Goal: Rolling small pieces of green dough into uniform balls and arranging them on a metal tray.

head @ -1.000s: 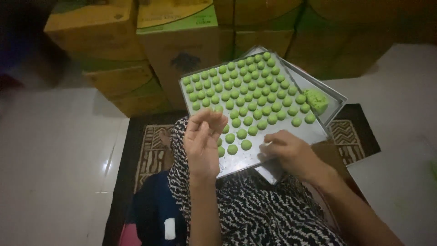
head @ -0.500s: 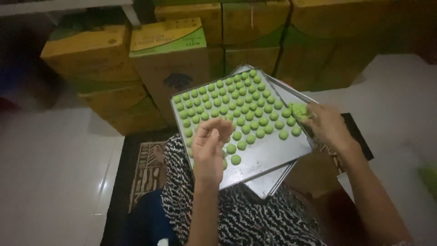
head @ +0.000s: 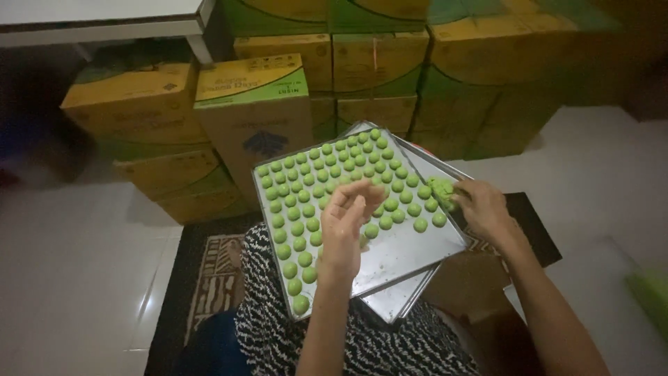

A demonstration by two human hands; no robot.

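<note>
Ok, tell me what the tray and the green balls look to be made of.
The tray looks like thin bare metal, probably aluminium: grey, dully reflective, with a raised rim. The green balls look like soft dough: matt, slightly uneven, matching the lump at the right hand.
</note>
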